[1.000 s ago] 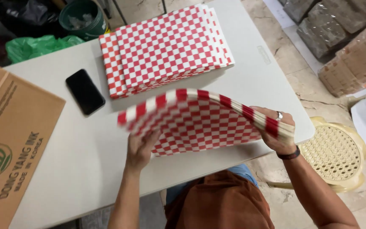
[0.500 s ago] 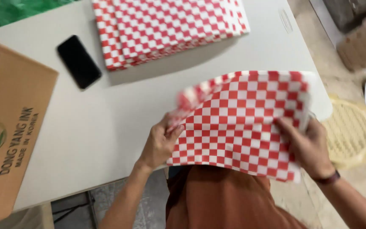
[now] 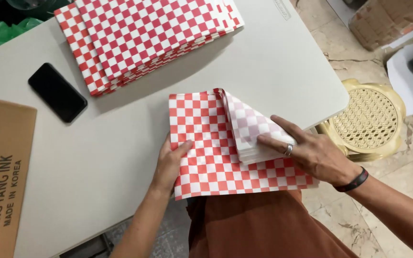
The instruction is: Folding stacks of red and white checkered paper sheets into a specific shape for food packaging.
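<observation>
Folding a small batch of red-and-white checked paper sheets (image 3: 206,153), as seen from the head camera. The batch lies flat at the near edge of the white table (image 3: 120,143), its lower margin overhanging toward the person's lap. The right-hand portion is turned over onto the rest, pale underside up, forming a slanted flap (image 3: 256,131); the fold looks begun but not yet creased flat, since the flap's upper edge stands slightly proud of the sheets beneath.

Left hand (image 3: 170,160): palm down, fingers loosely extended, resting on the batch's left margin and pinning it to the table; it grips nothing.

Right hand (image 3: 311,153): fingers spread and flat, pressing the folded flap down from the right; a ring shows on one finger and a dark band on the wrist. Neither hand is closed around the paper.

A larger stack of checked sheets (image 3: 144,38) lies unfolded at the far edge, well apart from the hands. A black phone (image 3: 57,92) and a brown cardboard box (image 3: 1,177) sit to the left. A woven stool (image 3: 366,122) stands beside the table.
</observation>
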